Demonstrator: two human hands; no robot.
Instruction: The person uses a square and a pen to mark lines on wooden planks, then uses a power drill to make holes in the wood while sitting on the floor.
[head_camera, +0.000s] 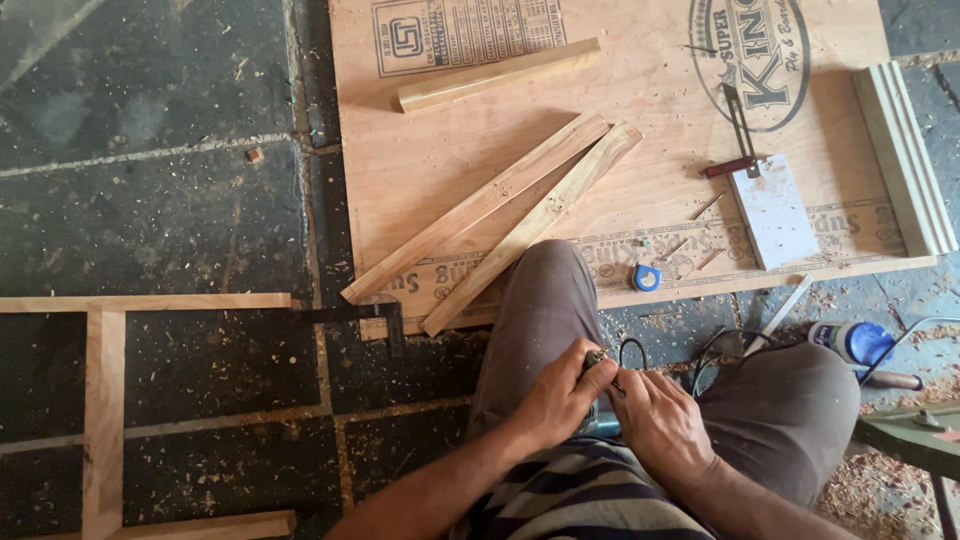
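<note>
Fingers of your left hand (560, 395) pinch shut around a small dark metal bit (597, 357), held over your lap between your knees. Your right hand (660, 420) curls closed just beside it, fingertips touching the same bit; what else it clasps underneath is hidden. A bluish tool body (603, 428) peeks out below both hands. Ahead on the plywood sheet (640, 90) lie 2 long wooden strips (500, 215) side by side, and a blue tape measure (647, 277) sits near your left knee.
</note>
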